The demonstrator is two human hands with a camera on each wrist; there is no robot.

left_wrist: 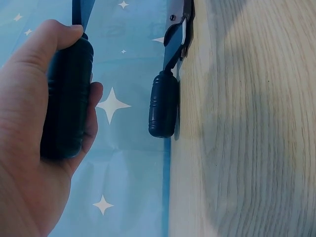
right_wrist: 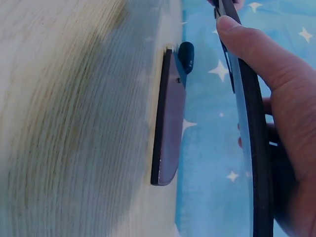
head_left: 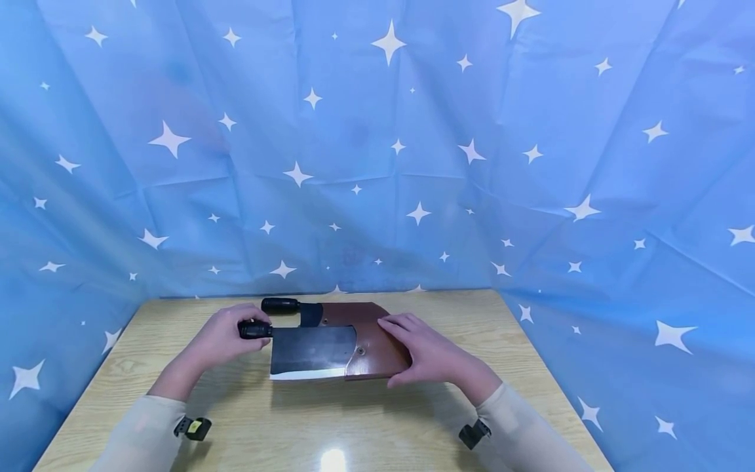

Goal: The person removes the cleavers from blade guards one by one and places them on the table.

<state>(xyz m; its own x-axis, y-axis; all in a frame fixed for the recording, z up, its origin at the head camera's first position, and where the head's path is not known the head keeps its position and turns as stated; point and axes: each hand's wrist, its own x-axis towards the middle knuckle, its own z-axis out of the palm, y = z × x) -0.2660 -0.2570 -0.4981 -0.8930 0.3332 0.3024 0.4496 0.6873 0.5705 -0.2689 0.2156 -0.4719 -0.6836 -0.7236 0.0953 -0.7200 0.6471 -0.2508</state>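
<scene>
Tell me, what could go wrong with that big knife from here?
The held cleaver's blade is partly out of its brown sheath, its bright edge bare; if the left hand slips on the black handle, it might cut someone. The sheath, gripped by the right hand, could also slide off suddenly and let the blade swing. And since a second cleaver lies just behind, a jerk might knock it.
</scene>
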